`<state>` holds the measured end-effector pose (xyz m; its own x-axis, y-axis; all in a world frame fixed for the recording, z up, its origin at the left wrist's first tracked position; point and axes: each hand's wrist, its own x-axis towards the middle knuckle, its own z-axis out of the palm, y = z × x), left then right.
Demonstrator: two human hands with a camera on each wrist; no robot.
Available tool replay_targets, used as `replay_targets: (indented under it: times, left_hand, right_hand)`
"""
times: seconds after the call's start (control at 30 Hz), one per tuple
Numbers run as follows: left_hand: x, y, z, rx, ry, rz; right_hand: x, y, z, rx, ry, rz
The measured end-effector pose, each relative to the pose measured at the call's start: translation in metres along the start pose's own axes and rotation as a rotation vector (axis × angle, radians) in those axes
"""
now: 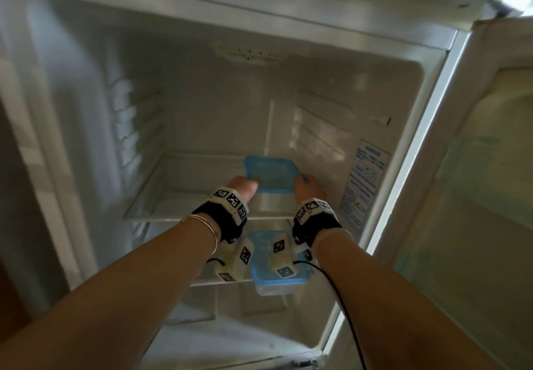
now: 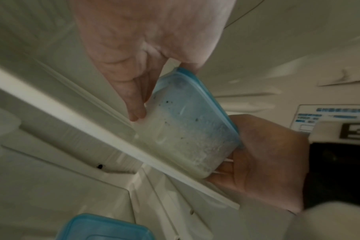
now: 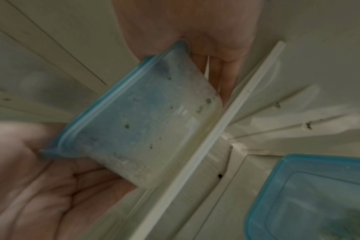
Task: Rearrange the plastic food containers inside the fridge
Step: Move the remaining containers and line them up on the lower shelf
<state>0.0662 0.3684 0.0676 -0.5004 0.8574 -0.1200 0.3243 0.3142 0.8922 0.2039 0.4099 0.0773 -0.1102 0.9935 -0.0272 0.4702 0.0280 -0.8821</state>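
Observation:
A clear plastic food container with a blue lid (image 1: pixel 272 175) (image 2: pixel 185 126) (image 3: pixel 146 121) is at the right front of the fridge's upper glass shelf (image 1: pixel 178 196). Both my hands hold it. My left hand (image 1: pixel 245 186) (image 2: pixel 134 73) grips its left side, thumb over the lid rim and fingers down the wall. My right hand (image 1: pixel 307 186) (image 3: pixel 216 48) grips the right side the same way. Its base is at the shelf's white front strip (image 2: pixel 93 128); I cannot tell whether it rests there. A second blue-lidded container (image 1: pixel 278 280) (image 2: pixel 105 229) (image 3: pixel 310 198) stands on the lower shelf, partly hidden by my wrists.
The fridge's right wall with a blue label (image 1: pixel 366 173) is close beside my right hand. The open door (image 1: pixel 476 182) stands at the right. The upper shelf's left half is bare glass. Below are the lower shelf (image 1: pixel 213 281) and the fridge floor.

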Motion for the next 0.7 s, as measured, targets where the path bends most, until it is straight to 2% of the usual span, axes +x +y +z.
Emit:
replay_targets:
  times: [0.2,0.33,0.53,0.7]
  left_hand:
    - [-0.034,-0.001,-0.024,0.051,0.009,0.057]
    - [-0.062,-0.017,-0.04,-0.034,-0.001,0.05]
    - [-0.106,-0.048,-0.06,-0.141,-0.046,0.033]
    - [-0.134,-0.079,-0.064,-0.101,-0.063,0.002]
  right_hand:
    - [-0.041,-0.015,0.0,0.012,0.052,-0.064]
    - [-0.079,-0.014,0.006,-0.011,0.111,-0.074]
    - [-0.137,-0.002,0.018,-0.042,0.069,-0.094]
    - [-0.17,0.011,0.031,-0.048,0.038,-0.058]
